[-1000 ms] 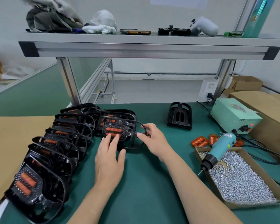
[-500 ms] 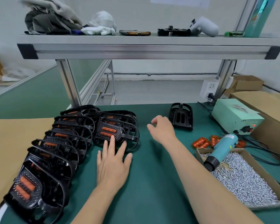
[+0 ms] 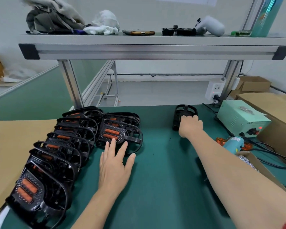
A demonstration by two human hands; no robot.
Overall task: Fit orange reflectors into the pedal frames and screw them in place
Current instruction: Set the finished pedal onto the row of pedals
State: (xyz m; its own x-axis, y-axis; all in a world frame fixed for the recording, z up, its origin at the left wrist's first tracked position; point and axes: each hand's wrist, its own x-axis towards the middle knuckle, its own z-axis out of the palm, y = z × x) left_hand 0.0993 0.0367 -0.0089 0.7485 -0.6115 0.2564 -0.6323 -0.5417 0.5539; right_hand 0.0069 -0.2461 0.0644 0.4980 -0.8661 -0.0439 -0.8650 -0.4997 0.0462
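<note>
A black pedal frame without reflectors point(image 3: 184, 111) stands alone at the back of the green mat. My right hand point(image 3: 190, 125) reaches out to it and its fingers curl round the frame's near edge. On the left, several finished pedals with orange reflectors point(image 3: 59, 149) lie in an overlapping row. The last finished pedal point(image 3: 117, 133) lies beside that row. My left hand point(image 3: 115, 164) rests flat on the mat, its straight fingertips touching this pedal's near rim. Loose orange reflectors point(image 3: 220, 141) lie at the right, partly hidden by the screwdriver.
A teal electric screwdriver point(image 3: 234, 142) rests on a cardboard tray of screws point(image 3: 248, 162) at the right. Behind it stands a pale green power supply point(image 3: 241, 118) with cables. Cardboard sheet point(image 3: 12, 141) covers the left. An aluminium shelf point(image 3: 152, 47) spans overhead.
My right hand let go of the finished pedal, moved back and right, and took hold of the lone black frame. My left hand stayed by the finished pedal.
</note>
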